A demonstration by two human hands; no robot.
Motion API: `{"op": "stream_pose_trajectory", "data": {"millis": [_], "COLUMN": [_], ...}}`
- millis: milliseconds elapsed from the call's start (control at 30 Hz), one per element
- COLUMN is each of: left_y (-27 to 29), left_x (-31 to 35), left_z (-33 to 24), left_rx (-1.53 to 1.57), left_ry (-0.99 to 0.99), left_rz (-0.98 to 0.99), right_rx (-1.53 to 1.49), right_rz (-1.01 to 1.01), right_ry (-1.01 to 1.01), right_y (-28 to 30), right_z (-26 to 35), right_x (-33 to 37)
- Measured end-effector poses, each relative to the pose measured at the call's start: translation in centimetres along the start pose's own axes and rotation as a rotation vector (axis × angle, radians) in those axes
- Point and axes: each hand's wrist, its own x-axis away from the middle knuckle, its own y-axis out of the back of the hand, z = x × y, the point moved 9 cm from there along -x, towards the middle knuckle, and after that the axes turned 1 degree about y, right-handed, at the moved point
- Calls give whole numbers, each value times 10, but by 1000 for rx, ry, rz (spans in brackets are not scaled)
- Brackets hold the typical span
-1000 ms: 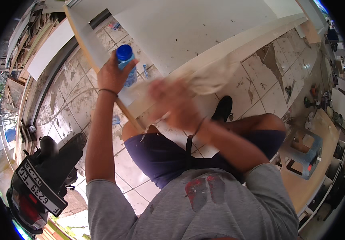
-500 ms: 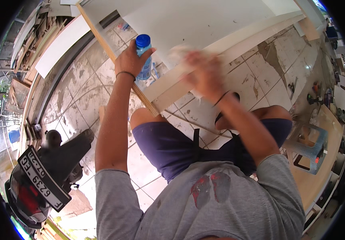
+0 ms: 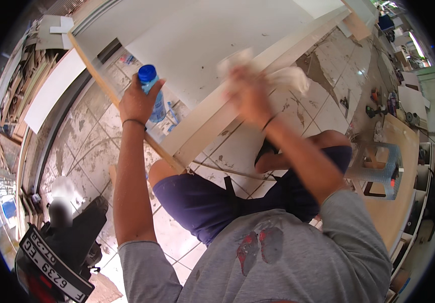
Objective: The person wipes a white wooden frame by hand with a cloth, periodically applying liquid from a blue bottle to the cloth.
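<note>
My left hand [image 3: 137,101] is closed around a clear bluish plastic bottle [image 3: 157,108] with a blue cap. The bottle is upright beside the wooden edge [image 3: 93,70] of a large white furniture frame. Motion blurs my right hand [image 3: 250,96], which grips a whitish cloth [image 3: 290,80] over the white rail [image 3: 210,121] at the frame's near side. One end of the cloth hangs out to the right of the hand. Whether the cloth touches the rail is hard to make out. Beyond both hands spreads the frame's white panel [image 3: 202,45], with a few dark specks.
Stained floor tiles [image 3: 96,146] surround my crossed legs. A motorbike's rear end [image 3: 50,262] is at lower left, below stacked wood offcuts [image 3: 20,76]. On the right, a wooden board [image 3: 386,212] bears a grey frame-like item [image 3: 374,169]; several tools [image 3: 376,108] lie farther back.
The whole view has shifted, putting bottle and left hand farther left and lower in the picture. My right hand is still in fast motion, and the cloth now flares out to its right.
</note>
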Motion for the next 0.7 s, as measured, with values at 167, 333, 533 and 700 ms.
{"op": "stream_pose_trajectory", "data": {"millis": [167, 333, 533, 700], "left_y": [-8, -8, -4, -9], "left_x": [8, 3, 8, 4], "left_z": [-1, -9, 0, -4], "left_rx": [-23, 48, 46, 4], "left_ry": [-27, -40, -22, -22], "left_rz": [22, -14, -14, 5], "right_rx": [-119, 206, 34, 48], "right_rz": [103, -198, 0, 31], "right_ry": [229, -134, 132, 30], "right_y": [-20, 56, 9, 8], "right_z": [84, -117, 19, -32], "right_x": [39, -27, 13, -7]}}
